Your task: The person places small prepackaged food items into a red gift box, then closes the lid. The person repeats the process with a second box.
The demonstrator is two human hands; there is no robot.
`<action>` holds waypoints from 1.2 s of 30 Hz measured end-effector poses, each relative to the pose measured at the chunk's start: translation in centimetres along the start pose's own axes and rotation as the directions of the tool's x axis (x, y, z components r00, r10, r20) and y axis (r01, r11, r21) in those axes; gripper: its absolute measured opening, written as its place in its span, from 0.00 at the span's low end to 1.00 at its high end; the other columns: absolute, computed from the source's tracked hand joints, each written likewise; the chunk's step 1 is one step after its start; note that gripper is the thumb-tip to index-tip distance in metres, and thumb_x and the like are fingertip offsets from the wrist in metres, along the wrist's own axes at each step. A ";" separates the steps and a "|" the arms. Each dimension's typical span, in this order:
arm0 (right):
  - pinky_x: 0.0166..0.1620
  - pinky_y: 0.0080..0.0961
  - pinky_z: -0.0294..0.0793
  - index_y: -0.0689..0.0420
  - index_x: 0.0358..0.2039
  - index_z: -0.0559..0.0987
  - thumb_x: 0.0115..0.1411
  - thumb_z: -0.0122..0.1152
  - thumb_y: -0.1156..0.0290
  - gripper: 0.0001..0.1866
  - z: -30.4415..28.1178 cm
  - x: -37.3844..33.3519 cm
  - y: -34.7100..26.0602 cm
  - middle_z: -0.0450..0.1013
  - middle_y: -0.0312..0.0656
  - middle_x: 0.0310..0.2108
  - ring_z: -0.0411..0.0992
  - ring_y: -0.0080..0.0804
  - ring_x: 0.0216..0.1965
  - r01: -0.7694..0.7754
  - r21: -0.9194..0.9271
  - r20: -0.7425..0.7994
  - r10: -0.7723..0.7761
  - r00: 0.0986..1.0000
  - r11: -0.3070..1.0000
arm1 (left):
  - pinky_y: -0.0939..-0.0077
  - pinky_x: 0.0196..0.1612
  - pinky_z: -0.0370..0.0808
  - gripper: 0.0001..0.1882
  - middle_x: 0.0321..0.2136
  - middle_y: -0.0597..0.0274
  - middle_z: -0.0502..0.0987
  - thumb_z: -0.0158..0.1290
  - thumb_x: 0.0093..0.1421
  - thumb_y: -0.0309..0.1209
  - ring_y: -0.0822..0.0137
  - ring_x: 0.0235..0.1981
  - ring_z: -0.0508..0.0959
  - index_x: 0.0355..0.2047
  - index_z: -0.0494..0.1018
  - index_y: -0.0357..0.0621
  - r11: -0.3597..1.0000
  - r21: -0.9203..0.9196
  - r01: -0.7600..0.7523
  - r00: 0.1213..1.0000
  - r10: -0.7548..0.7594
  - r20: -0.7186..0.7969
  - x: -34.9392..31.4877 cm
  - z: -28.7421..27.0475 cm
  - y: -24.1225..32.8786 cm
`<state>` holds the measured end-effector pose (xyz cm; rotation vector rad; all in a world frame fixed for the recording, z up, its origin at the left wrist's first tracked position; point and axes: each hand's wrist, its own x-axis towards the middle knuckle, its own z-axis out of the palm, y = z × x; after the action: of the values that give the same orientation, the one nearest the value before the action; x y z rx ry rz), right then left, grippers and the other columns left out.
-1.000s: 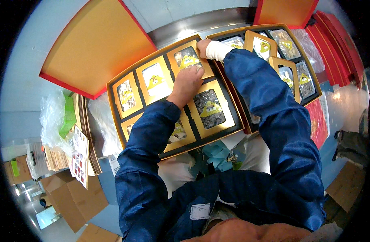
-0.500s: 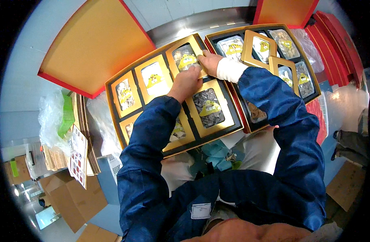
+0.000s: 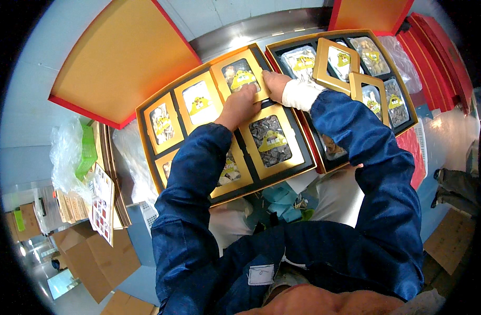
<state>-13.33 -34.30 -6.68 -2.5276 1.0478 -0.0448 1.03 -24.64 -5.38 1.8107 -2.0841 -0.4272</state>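
A gold window frame [image 3: 218, 79] sits over a clear-wrapped dried-food pack [image 3: 239, 72] in the far right compartment of the left gift box [image 3: 309, 169]. My left hand [image 3: 240, 107] grips the frame's near edge, fingers partly hidden. My right hand [image 3: 275, 84], a white cuff at its wrist, pinches the frame's right edge. Nearer me, another gold frame [image 3: 268, 172] surrounds a pack of dark dried pieces [image 3: 272, 137]. To the left, a gold frame [image 3: 213, 112] surrounds a pale pack [image 3: 197, 100]. My left forearm covers part of the near row.
Touching on the right is a second gift box [image 3: 413, 119] with packs and two loose gold frames, one frame [image 3: 320, 71] lying askew. A large gold lid [image 3: 114, 58] stands behind at left. Red lids [image 3: 432, 63] stack at far right. Cardboard cartons [image 3: 101, 257] lie lower left.
The gold frame under my hands has shifted slightly left and toward me. My right fingers have drawn back from its top to its right edge.
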 end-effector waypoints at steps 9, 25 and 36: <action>0.46 0.36 0.72 0.66 0.38 0.73 0.48 0.57 0.79 0.14 -0.3 0.1 -0.8 0.73 0.58 0.38 0.72 0.53 0.42 -0.009 -0.102 0.130 0.022 0.991 0.995 | 0.62 0.43 0.73 0.21 0.33 0.45 0.74 0.60 0.50 0.33 0.46 0.34 0.76 0.40 0.67 0.34 0.956 -0.198 0.216 0.907 -0.271 -0.322 -2.9 -0.5 -1.0; 0.42 0.39 0.75 0.61 0.51 0.65 0.53 0.53 0.79 0.22 -1.3 -1.3 -2.0 0.74 0.58 0.36 0.74 0.53 0.40 0.089 -0.162 0.062 -0.080 0.995 0.983 | 0.56 0.42 0.72 0.20 0.36 0.38 0.72 0.54 0.51 0.24 0.41 0.40 0.73 0.43 0.61 0.36 0.974 -0.052 0.221 0.967 -0.225 -0.118 -4.6 -1.8 -2.8; 0.41 0.41 0.75 0.60 0.46 0.69 0.61 0.44 0.72 0.14 -3.4 -0.6 -2.4 0.75 0.53 0.38 0.75 0.49 0.41 0.161 -0.330 0.269 -0.070 0.961 0.930 | 0.64 0.33 0.73 0.15 0.22 0.49 0.73 0.53 0.53 0.25 0.50 0.27 0.76 0.38 0.60 0.38 0.929 -0.271 0.251 0.968 -0.236 0.086 -4.8 -2.2 -4.1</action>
<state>-12.77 -33.54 -2.63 -2.8116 0.8631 0.4600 6.26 -20.50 -5.54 1.9045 -1.7277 -0.8007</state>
